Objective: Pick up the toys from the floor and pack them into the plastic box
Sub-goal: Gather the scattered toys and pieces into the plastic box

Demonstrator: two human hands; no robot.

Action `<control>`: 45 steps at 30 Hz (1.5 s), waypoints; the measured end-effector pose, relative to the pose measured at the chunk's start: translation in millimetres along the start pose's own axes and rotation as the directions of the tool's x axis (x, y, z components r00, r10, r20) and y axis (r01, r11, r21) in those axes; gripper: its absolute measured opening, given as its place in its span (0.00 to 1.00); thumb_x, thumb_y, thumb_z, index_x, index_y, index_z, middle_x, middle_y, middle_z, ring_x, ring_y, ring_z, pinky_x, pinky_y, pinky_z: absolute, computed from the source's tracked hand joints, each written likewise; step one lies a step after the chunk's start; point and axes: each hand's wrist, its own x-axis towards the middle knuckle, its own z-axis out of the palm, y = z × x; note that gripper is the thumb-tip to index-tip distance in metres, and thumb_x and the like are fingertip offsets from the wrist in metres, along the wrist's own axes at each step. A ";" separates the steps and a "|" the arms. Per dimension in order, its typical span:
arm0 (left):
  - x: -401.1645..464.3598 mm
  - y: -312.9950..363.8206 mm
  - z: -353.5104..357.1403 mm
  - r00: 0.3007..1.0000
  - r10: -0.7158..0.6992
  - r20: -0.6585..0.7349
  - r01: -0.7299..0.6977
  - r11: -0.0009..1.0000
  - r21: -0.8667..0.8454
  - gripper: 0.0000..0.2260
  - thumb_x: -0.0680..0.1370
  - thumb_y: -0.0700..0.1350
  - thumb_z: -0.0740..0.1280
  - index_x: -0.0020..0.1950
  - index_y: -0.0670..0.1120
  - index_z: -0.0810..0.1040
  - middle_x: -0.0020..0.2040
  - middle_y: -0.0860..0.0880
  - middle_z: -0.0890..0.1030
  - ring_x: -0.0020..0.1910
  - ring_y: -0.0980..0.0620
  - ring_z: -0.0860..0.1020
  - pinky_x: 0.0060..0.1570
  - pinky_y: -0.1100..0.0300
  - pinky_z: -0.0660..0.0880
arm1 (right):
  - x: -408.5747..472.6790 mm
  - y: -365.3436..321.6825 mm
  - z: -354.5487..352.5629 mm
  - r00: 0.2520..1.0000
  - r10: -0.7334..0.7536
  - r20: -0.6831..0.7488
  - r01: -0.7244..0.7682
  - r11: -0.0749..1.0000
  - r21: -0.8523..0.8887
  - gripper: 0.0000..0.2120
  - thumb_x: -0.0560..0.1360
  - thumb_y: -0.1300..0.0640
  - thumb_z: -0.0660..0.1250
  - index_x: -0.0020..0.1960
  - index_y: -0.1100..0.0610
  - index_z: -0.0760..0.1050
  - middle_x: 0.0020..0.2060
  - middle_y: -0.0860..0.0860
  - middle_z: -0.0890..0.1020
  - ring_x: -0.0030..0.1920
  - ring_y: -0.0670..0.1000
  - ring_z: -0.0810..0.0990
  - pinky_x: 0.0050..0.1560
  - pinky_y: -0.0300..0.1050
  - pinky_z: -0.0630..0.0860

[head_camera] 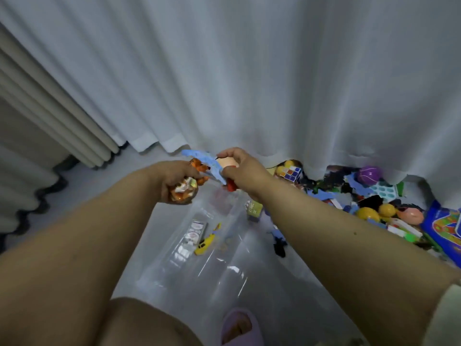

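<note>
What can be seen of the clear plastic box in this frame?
The plastic box is transparent with glossy walls, open-topped, sitting on the pale floor below both hands. Only a few toys lie on its bottom: a yellow toy and a small printed card. Neither hand touches it. Its rim is hard to trace.

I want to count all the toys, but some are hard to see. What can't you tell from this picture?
All in the head view:
- Toy pile: its far side sits under the white curtain; the right edge crops it.
- Left hand: fingers cover most of the orange toy.
- Right hand: hides part of the red toy and blue piece.
- Plastic box: glare blurs its contents.
</note>
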 end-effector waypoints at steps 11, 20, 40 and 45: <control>14.9 -1.8 10.5 0.971 0.121 -0.204 -0.129 0.991 -0.024 0.15 0.78 0.46 0.65 0.62 0.41 0.73 0.54 0.42 0.76 0.50 0.47 0.76 0.59 0.48 0.74 | -14.5 39.1 -6.2 0.976 -0.192 -0.100 0.137 0.907 -0.399 0.14 0.75 0.63 0.64 0.60 0.57 0.75 0.52 0.51 0.77 0.51 0.49 0.76 0.52 0.40 0.71; 18.8 54.7 154.3 0.918 0.380 0.109 -0.396 0.878 0.271 0.02 0.77 0.41 0.66 0.49 0.44 0.75 0.49 0.43 0.78 0.45 0.46 0.77 0.47 0.52 0.79 | -30.9 116.0 -141.9 0.844 0.039 -0.535 -0.289 0.873 -0.393 0.16 0.70 0.56 0.71 0.54 0.58 0.72 0.50 0.55 0.76 0.47 0.54 0.75 0.43 0.45 0.70; 132.3 -57.1 271.7 0.991 0.066 0.117 -0.121 0.821 0.558 0.49 0.69 0.52 0.75 0.77 0.58 0.42 0.74 0.38 0.46 0.71 0.34 0.59 0.70 0.47 0.63 | -50.2 223.2 -157.1 0.821 0.459 -0.339 -0.519 0.352 -0.779 0.54 0.67 0.46 0.75 0.77 0.49 0.39 0.75 0.60 0.45 0.74 0.66 0.50 0.65 0.60 0.67; 148.7 -61.0 279.4 0.989 0.070 0.128 -0.132 0.804 0.579 0.46 0.68 0.52 0.75 0.77 0.58 0.49 0.72 0.38 0.49 0.69 0.35 0.62 0.70 0.48 0.64 | -39.7 236.1 -161.2 0.868 0.393 -0.303 -0.451 0.367 -0.814 0.51 0.70 0.52 0.74 0.77 0.46 0.39 0.75 0.59 0.48 0.71 0.66 0.57 0.63 0.59 0.70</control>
